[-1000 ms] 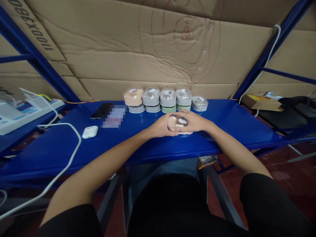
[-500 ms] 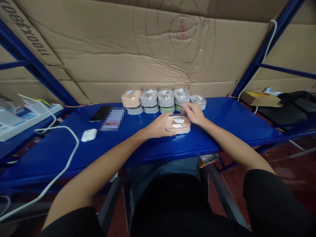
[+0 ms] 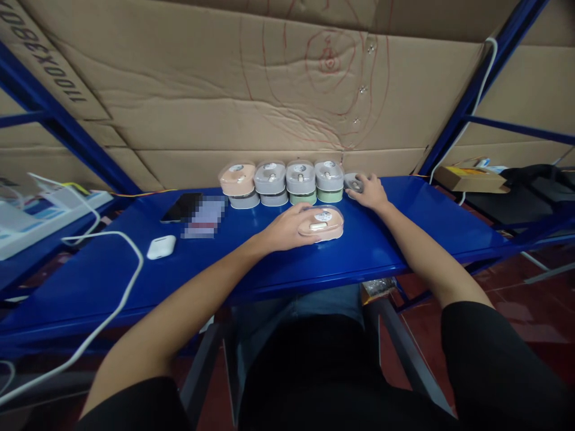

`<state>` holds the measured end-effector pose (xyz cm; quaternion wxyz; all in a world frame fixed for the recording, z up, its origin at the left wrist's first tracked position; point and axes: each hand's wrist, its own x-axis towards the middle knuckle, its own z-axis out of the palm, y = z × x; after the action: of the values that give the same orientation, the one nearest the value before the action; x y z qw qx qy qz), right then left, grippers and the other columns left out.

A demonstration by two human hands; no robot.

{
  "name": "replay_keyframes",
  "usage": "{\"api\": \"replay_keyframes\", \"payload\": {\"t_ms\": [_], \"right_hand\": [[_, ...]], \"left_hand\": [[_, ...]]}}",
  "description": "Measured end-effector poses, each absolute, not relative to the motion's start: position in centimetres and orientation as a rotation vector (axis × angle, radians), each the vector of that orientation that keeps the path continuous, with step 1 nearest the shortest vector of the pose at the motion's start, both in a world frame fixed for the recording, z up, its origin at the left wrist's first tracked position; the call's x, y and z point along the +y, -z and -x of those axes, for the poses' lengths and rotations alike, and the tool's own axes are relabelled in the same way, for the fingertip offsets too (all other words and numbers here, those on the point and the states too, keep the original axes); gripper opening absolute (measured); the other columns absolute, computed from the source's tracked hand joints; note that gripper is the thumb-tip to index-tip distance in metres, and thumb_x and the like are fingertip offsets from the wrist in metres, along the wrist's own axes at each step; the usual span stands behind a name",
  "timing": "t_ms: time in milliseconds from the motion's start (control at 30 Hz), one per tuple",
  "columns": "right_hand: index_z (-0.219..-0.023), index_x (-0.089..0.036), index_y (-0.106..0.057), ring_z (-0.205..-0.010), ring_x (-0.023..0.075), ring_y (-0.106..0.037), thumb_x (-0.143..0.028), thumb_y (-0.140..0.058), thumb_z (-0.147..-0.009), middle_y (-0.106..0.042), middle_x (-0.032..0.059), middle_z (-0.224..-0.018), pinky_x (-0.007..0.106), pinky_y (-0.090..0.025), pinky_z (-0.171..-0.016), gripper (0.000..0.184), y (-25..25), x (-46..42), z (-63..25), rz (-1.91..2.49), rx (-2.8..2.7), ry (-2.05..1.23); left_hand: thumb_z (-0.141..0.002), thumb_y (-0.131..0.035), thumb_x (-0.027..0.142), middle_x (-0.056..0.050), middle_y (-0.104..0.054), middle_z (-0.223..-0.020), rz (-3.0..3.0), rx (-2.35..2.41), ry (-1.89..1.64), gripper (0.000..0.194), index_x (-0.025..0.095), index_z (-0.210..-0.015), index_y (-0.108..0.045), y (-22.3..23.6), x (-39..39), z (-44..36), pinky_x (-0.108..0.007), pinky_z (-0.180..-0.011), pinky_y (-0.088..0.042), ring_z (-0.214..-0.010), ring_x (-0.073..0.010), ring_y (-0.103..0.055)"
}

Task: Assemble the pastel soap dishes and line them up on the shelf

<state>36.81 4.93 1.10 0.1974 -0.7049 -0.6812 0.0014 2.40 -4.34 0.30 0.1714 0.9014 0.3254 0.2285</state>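
My left hand [image 3: 285, 230] grips the left side of a small peach box with a clear lid [image 3: 331, 229], close to the front of the blue table. A round white sticker and a pale clip show on that lid. Farther back, the fingers of my right hand [image 3: 372, 193] curl over a low grey box [image 3: 351, 180] at the right end of the row, covering part of it. Left of it stand stacked boxes of the same kind: a peach one [image 3: 238, 179] and several grey ones [image 3: 300, 177] on top, with grey and green ones [image 3: 330, 195] below.
On the left of the blue table [image 3: 431, 227] lie a dark phone [image 3: 179, 208], a blurred-out item [image 3: 204, 216] and a white earbud case [image 3: 161, 246]. A white cable [image 3: 130, 275] crosses the left edge. Cardboard [image 3: 202, 90] stands behind; an open carton [image 3: 469, 179] sits at right.
My right hand has left the peach box and moved right and back onto the grey box at the row's end. My left hand stays on the peach box.
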Motion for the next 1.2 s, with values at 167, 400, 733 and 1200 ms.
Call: {"api": "replay_keyframes", "payload": {"t_ms": [167, 400, 733, 1200], "right_hand": [[-0.157, -0.019, -0.062, -0.146, 0.0483, -0.064, -0.048, -0.083, -0.099, -0.062, 0.0302, -0.159, 0.061, -0.052, -0.124, 0.068, -2.4, 5.3, -37.3, 2.108, -1.799, -0.022], [-0.147, -0.015, -0.066, -0.147, 0.049, -0.068, -0.07, -0.099, -0.08, -0.062, 0.0316, -0.161, 0.055, -0.059, -0.119, 0.093, -4.0, 5.0, -39.9, 2.195, -1.83, -0.19], [-0.165, -0.02, -0.066, -0.141, 0.0496, -0.078, -0.05, -0.107, -0.065, -0.078, 0.0222, -0.158, 0.057, -0.066, -0.116, 0.113, -5.6, 2.4, -39.6, 1.955, -2.384, -0.335], [-0.171, -0.032, -0.066, -0.15, 0.0398, -0.072, -0.068, -0.109, -0.068, -0.076, 0.0096, -0.165, 0.059, -0.054, -0.134, 0.117, -5.5, -1.4, -34.2, 0.767, -2.54, -0.858]], "left_hand": [[-0.085, -0.085, 0.049, -0.021, -0.065, -0.152, -2.652, 1.186, -0.484, 0.091, 0.019, -0.167, -0.059, -1.5, -4.0, -1.4, -0.067, -0.126, -0.056, -0.145, -0.0486, -0.066], [-0.091, -0.078, 0.077, -0.027, -0.067, -0.148, -2.707, 1.424, -0.511, 0.087, 0.015, -0.15, -0.065, -2.9, -3.7, 0.2, -0.074, -0.124, -0.052, -0.146, -0.0574, -0.061], [-0.091, -0.078, 0.047, -0.027, -0.068, -0.152, -2.731, 1.476, -0.388, 0.066, 0.016, -0.148, -0.069, -3.0, -4.4, -0.1, -0.074, -0.125, -0.051, -0.146, -0.0576, -0.063], [-0.089, -0.095, 0.073, -0.025, -0.033, -0.197, -2.656, 0.932, -0.679, 0.136, 0.021, -0.191, -0.021, -1.1, -6.6, -2.7, -0.065, -0.147, -0.038, -0.181, -0.0491, -0.037]]}}
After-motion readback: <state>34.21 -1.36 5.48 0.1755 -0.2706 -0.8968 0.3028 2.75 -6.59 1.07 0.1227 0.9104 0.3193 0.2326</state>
